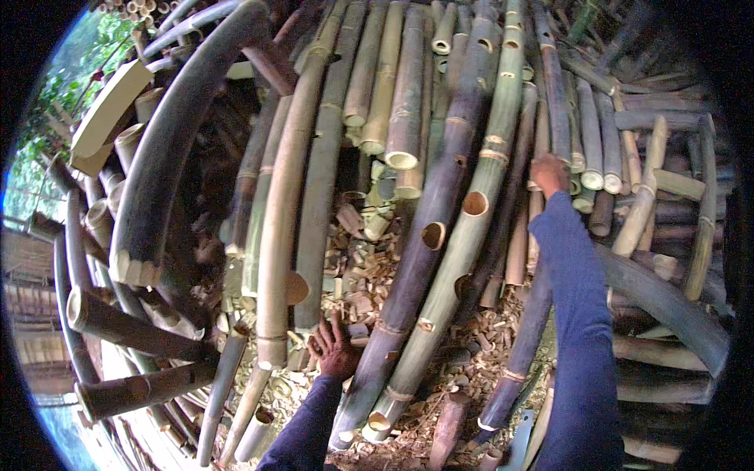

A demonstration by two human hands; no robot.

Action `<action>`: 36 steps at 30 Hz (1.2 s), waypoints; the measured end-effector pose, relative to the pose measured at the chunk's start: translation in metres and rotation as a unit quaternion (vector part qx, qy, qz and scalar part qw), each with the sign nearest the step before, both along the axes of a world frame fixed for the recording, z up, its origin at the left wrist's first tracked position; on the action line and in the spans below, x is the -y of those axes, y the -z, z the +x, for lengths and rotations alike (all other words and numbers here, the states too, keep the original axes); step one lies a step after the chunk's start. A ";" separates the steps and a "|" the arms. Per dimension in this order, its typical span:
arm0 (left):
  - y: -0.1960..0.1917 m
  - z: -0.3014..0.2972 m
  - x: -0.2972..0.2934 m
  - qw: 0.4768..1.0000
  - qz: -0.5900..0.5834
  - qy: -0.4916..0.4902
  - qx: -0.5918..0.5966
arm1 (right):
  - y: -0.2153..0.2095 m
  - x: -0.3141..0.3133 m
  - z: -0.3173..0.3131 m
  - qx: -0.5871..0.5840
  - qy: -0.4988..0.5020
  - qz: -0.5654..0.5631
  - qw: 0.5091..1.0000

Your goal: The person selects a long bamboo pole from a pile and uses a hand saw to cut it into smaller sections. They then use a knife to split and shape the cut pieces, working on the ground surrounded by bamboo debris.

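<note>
Bamboo pile [393, 102]: long poles, green, tan and dark, leaning side by side across the whole view.
Holed green pole [471, 228]: landmark, mid-pile, with round cut holes along it.
Dark pole [428, 235]: touching the holed green pole's left side, also holed.
Chip litter [369, 267]: offcuts on the ground left of the holed green pole.
Right hand [548, 174]: right of the holed green pole's upper part, closed on a thin pole [537, 206].
Left hand [336, 349]: lower left of the holed green pole, fingers spread, grasping nothing, beside the dark pole.

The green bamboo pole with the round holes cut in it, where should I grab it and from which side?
Grip the green bamboo pole on a plain stretch between two nodes, away from the cut holes, probably near its lower end, close to the left hand. Come from above: the dark pole lies tight along its left, so side access looks poor.
</note>
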State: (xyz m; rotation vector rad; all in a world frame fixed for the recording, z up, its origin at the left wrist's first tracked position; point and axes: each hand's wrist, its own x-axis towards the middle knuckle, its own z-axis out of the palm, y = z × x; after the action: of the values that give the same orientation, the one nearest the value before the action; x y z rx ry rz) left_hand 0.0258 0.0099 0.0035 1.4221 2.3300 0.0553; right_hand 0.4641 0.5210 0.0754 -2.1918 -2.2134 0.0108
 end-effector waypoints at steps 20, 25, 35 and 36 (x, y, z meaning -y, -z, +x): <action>0.005 0.001 -0.003 1.000 0.002 0.014 0.021 | -0.222 0.055 -0.009 -0.548 0.163 -0.067 0.818; 0.023 -0.013 0.004 0.999 0.044 0.015 -0.021 | -0.214 0.166 -0.047 -0.681 0.173 -0.019 0.711; 0.026 -0.013 -0.004 0.995 0.098 0.001 -0.034 | -0.228 0.574 -0.116 -0.850 0.198 -0.130 0.470; 0.028 -0.006 -0.011 0.996 0.077 0.002 -0.036 | -0.239 0.609 -0.118 -0.852 0.182 -0.150 0.468</action>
State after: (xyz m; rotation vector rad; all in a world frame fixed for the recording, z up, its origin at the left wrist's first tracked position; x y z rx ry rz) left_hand 0.0200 0.0210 -0.0243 1.5258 2.4268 0.1899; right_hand 0.3460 -0.0878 0.3147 -1.1029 -0.4638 1.7012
